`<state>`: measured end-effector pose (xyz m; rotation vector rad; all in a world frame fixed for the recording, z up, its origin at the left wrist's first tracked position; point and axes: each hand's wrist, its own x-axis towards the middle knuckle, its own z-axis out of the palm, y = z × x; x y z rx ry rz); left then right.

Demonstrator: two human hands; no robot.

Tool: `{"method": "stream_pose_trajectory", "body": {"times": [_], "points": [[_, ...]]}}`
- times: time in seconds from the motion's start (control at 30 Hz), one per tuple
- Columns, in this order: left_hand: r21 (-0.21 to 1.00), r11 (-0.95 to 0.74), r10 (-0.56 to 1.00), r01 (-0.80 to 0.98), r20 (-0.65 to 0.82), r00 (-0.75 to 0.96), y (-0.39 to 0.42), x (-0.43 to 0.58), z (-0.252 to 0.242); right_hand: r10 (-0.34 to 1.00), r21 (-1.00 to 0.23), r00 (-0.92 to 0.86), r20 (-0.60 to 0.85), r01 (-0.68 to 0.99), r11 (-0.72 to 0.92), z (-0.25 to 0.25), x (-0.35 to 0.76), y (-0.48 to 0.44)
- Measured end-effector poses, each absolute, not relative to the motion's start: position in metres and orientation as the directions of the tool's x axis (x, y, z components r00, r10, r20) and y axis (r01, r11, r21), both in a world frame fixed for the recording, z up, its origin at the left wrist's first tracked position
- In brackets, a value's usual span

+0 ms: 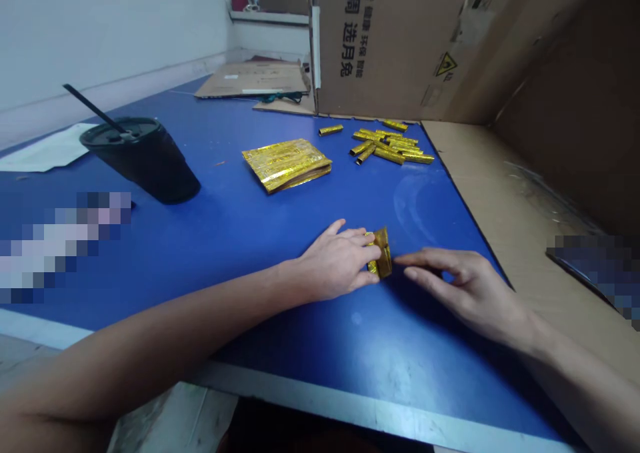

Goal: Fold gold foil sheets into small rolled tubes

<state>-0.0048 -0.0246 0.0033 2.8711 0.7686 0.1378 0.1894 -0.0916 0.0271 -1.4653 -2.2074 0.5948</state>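
On the blue tabletop lies a small piece of gold foil paper (pixel 383 253), partly folded, with its brownish inner side showing. My left hand (pixel 337 259) is on its left part, thumb and fingertips holding it against the table, the little finger lifted. Those fingers hide part of the paper. Just right of the paper, my right hand (pixel 463 286) hovers with index finger and thumb slightly apart and nothing visible between them. Farther back sits a stack of flat gold foil papers (pixel 287 163). Several rolled gold foil tubes (pixel 393 145) are piled at the back right.
A black tumbler (pixel 145 156) with a straw stands at the left, near a white sheet (pixel 47 151). A single gold tube (pixel 331 130) lies apart from the pile. Large cardboard (pixel 395 53) borders the back and right. Flattened cardboard (pixel 250 79) lies behind. A blurred patch covers the left.
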Motion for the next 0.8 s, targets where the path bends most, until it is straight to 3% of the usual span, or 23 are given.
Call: {"method": "stream_pose_trajectory", "body": {"times": [0.07, 0.17, 0.33, 0.8], "points": [[0.222, -0.847, 0.504, 0.484, 0.041, 0.863, -0.023, -0.007, 0.003, 0.91, -0.461, -0.313, 0.274, 0.787, 0.409, 0.02, 0.195, -0.085], [0.246, -0.851, 0.488, 0.464, 0.042, 0.872, -0.02, -0.011, 0.003, 0.848, -0.342, -0.395, 0.353, 0.79, 0.509, 0.008, 0.201, -0.077], [0.21, -0.859, 0.491, 0.466, 0.086, 0.867, -0.02, -0.015, 0.011, 0.816, -0.283, -0.466, 0.342, 0.777, 0.563, 0.0, 0.2, -0.074], [0.169, -0.854, 0.497, 0.493, -0.017, 0.867, -0.028, -0.005, 0.018, 0.796, -0.24, -0.521, 0.307, 0.767, 0.595, 0.002, 0.193, -0.076]]}}
